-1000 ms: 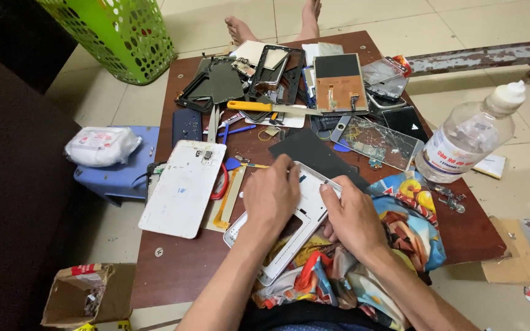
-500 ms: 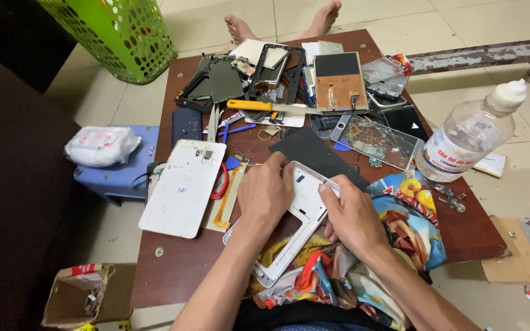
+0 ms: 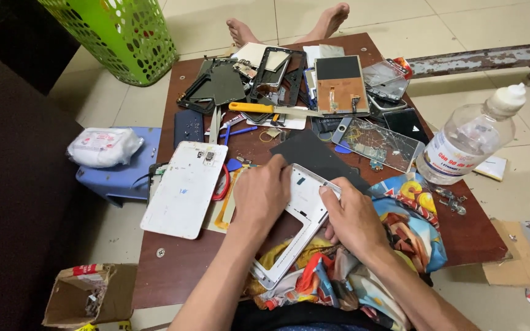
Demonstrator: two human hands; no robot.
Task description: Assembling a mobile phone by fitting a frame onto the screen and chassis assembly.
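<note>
Your hands have barely shifted since a second ago: your left hand (image 3: 264, 195) presses the white tablet frame (image 3: 299, 224) from above, your right hand (image 3: 352, 219) pinches its right rim. Frame overhangs the table's (image 3: 179, 276) near edge. Green basket (image 3: 118, 34) and cardboard box (image 3: 84, 295) sit well apart; the box's contents are unclear.

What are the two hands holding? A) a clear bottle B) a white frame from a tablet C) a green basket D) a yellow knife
B: the left hand and right hand both grip the white frame at the table's near edge, while the green basket stands on the floor, and the clear bottle and the yellow knife rest untouched on the table.
</note>
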